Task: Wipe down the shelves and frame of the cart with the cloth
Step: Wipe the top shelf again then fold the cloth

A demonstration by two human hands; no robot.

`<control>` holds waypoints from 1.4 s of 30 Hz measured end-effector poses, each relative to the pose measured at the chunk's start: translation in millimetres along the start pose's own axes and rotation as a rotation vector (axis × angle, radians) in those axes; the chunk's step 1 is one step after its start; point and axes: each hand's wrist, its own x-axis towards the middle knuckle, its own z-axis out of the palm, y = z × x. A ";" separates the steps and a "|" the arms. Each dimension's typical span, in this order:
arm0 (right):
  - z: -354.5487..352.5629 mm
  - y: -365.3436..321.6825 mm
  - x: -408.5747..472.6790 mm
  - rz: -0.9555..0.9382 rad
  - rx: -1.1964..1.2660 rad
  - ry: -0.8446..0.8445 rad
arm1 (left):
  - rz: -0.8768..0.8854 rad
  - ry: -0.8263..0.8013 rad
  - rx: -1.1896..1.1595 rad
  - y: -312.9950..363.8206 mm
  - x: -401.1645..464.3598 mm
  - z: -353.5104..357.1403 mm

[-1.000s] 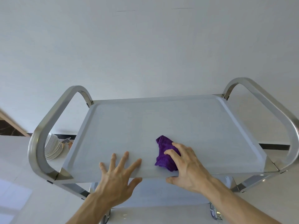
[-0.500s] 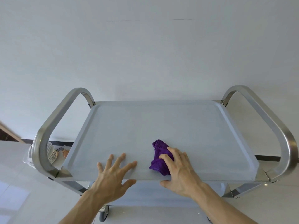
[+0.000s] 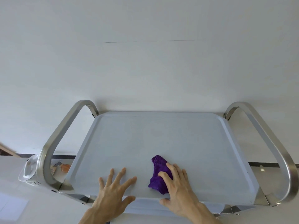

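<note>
A steel cart stands against a white wall, its pale grey top shelf (image 3: 161, 139) framed by a curved metal handle on the left (image 3: 53, 143) and another on the right (image 3: 275, 147). A bunched purple cloth (image 3: 157, 173) lies on the shelf near its front edge. My right hand (image 3: 179, 189) presses flat on the cloth's right side, fingers straight, thumb at the shelf's front rim. My left hand (image 3: 113, 194) rests flat with spread fingers on the shelf, just left of the cloth and apart from it. A lower shelf (image 3: 145, 207) shows only as a strip under the front edge.
On the floor to the left of the cart sits a stack of white plates (image 3: 30, 172) with a small orange item (image 3: 65, 168) beside it. A dark skirting line (image 3: 265, 164) runs along the wall's base. Pale floor tiles (image 3: 14, 207) lie around the cart.
The view has tilted up, so the cart sits lower in frame. My right hand and the cloth have shifted slightly left along the front edge. My left hand stays flat on the shelf.
</note>
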 end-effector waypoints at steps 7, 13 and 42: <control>-22.2 -4.3 5.5 0.033 0.068 -0.058 | 0.043 -0.076 -0.019 1.0 0.5 -21.9; -56.6 -12.4 13.1 0.204 0.318 -0.129 | 0.124 -0.180 -0.284 -9.6 -3.8 -62.0; -248.3 -66.9 2.8 0.318 1.821 -0.050 | -0.011 0.116 -1.862 48.5 -28.0 -221.8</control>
